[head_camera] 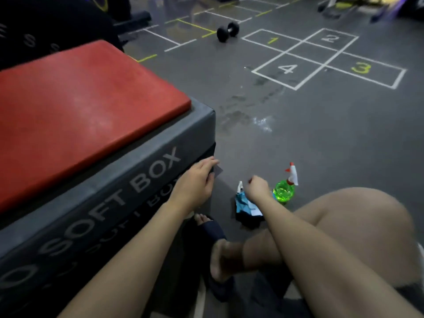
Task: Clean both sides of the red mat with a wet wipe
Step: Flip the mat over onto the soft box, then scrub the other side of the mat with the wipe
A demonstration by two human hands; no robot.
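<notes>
Red mat [80,111], frame left: likely light, bendy; grip its corner. Left hand [197,180] pinches grey sheet [218,170]; right hand [257,188] curled, contents unclear.

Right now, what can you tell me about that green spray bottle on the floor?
The spray bottle stands upright on the grey floor. Its round body looks like clear green plastic, and on top sits a white trigger head with red parts. The person's right hand covers its left edge in this view; I cannot tell whether they touch. A blue packet lies just left of it.
</notes>
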